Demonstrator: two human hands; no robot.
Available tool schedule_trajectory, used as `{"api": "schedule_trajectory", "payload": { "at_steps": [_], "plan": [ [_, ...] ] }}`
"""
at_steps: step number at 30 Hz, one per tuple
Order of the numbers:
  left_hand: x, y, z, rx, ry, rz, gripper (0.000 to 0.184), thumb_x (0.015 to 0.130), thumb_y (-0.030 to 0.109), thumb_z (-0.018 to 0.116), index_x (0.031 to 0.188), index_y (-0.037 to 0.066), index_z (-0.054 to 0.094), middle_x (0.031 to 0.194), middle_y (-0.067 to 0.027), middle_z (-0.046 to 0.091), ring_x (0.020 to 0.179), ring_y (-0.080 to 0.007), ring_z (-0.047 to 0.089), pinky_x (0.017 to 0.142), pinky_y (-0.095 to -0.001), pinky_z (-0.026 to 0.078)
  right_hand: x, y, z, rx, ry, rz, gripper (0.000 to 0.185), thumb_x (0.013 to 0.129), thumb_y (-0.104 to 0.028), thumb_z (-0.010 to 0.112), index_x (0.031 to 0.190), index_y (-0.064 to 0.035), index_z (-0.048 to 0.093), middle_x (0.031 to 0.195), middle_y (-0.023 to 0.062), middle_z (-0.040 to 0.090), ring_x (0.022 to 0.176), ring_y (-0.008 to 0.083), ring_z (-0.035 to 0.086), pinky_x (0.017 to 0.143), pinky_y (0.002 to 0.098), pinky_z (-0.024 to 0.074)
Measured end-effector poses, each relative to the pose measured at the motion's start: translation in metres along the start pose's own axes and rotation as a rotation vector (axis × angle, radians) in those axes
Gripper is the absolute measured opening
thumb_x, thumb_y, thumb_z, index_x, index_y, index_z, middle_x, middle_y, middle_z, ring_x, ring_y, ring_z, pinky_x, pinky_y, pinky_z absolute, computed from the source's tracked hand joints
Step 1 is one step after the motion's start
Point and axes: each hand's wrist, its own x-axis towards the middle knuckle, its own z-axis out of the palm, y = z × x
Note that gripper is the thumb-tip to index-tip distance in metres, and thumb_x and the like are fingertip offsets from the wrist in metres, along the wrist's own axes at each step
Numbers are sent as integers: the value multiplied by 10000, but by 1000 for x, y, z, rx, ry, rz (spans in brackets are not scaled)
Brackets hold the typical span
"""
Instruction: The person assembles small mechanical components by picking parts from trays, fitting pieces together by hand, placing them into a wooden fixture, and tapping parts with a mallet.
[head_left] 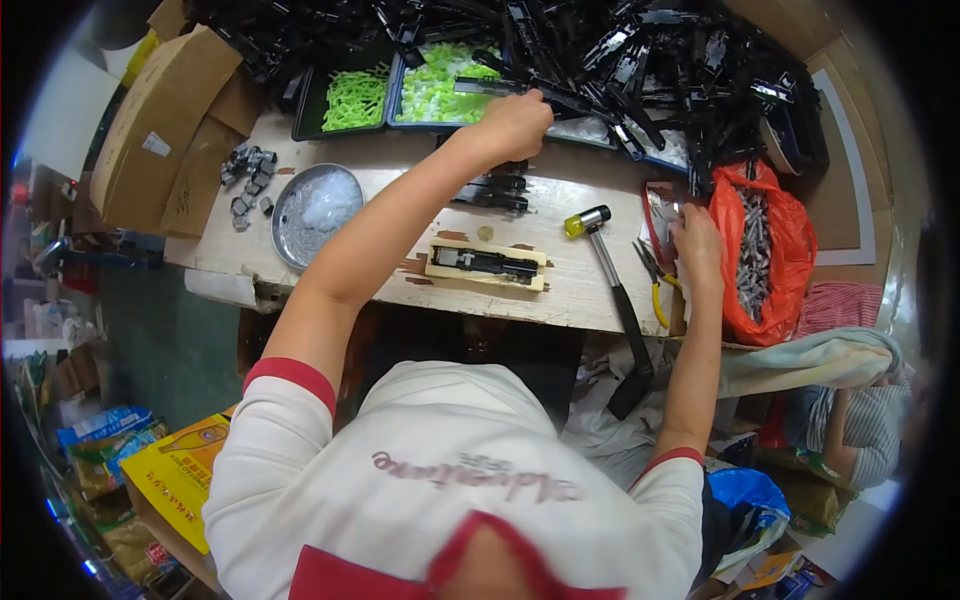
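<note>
At the front edge of the heaped parts, my left hand [518, 125] is closed on a long black part [490, 87] with a shiny metal strip. My right hand [697, 240] reaches into a small red-edged container [660, 215] on the right; its fingers are bent together, and what they hold is hidden. Between my arms a light wooden fixture [487, 265] lies on the bench with a black and silver assembly [490, 262] in it. More black assemblies [492, 190] lie just behind it. A mallet [610, 270] with a yellow face and yellow-handled pliers [657, 285] are near my right hand.
Black parts [680, 70] pile along the back. Bins hold green pieces [355, 100] and green-white pieces [440, 80]. A round metal dish [290, 225], grey clips [247, 170] and a cardboard box [160, 130] stand left. A red bag [795, 235] of metal pieces is right.
</note>
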Motion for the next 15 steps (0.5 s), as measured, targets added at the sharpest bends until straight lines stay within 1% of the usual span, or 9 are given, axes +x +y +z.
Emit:
{"api": "schedule_trajectory", "payload": {
  "at_steps": [1, 4, 7, 9, 10, 12, 13, 14, 15],
  "plan": [
    [1, -1, 0, 2, -1, 4, 80, 694, 41, 590, 762, 13, 620, 916, -142, 527, 853, -330, 549, 724, -411, 447, 1, 0, 3, 15, -19, -34, 153, 753, -103, 557, 863, 1, 574, 883, 206, 575, 837, 375, 556, 719, 445, 440],
    [2, -9, -4, -6, -6, 36, 94, 678, 43, 611, 765, 9, 623, 926, -151, 529, 880, -333, 544, 736, -406, 444, 5, 1, 12, -11, 1, -24, 131, 744, -75, 536, 836, 5, 584, 840, 209, 585, 800, 383, 565, 694, 449, 445],
    [2, -18, -6, -29, 39, 132, 106, 665, 40, 626, 766, 7, 626, 866, -156, 554, 832, -336, 558, 713, -390, 455, 5, 2, 14, 8, 22, -10, 132, 737, -57, 514, 825, 9, 587, 824, 218, 593, 783, 377, 575, 681, 449, 445],
    [4, -23, -8, -219, 51, 106, 112, 666, 31, 616, 774, 2, 629, 789, -161, 576, 764, -344, 563, 697, -371, 460, 3, 2, 10, 43, 27, -14, 133, 735, -60, 514, 819, 12, 587, 811, 220, 596, 781, 374, 578, 685, 448, 446],
    [7, -34, 4, -196, 193, 186, 94, 694, 27, 613, 783, 5, 635, 712, -126, 591, 631, -266, 588, 582, -332, 484, 2, 3, 7, 82, 35, -27, 134, 734, -64, 514, 814, 15, 588, 798, 221, 598, 779, 371, 580, 689, 447, 446],
    [-3, -21, -8, -447, 132, -31, 92, 748, 44, 608, 829, 16, 641, 688, -77, 592, 549, -151, 579, 450, -263, 464, -2, 3, 3, 119, 34, -5, 140, 723, -55, 510, 814, 11, 591, 792, 225, 597, 779, 375, 579, 692, 448, 445],
    [-9, -16, -12, -455, 129, -19, 92, 748, 44, 608, 829, 16, 641, 688, -77, 592, 549, -151, 579, 450, -263, 464, -3, 3, 2, 88, -12, -5, 147, 716, -51, 509, 821, 9, 593, 800, 225, 597, 783, 382, 577, 692, 451, 445],
    [-15, -11, -15, -662, 169, -102, 105, 743, 46, 603, 832, 19, 649, 664, -82, 603, 541, -155, 589, 445, -267, 467, -4, 2, 3, 58, -58, -7, 155, 709, -47, 509, 827, 7, 594, 807, 225, 597, 786, 389, 574, 692, 454, 445],
    [-21, -5, -17, -867, 209, -189, 118, 738, 47, 597, 836, 21, 657, 639, -86, 614, 533, -158, 600, 439, -271, 469, -5, 0, 6, 34, -34, -14, 153, 698, -37, 501, 817, 8, 587, 813, 229, 594, 792, 392, 575, 695, 460, 446]
  ]
}}
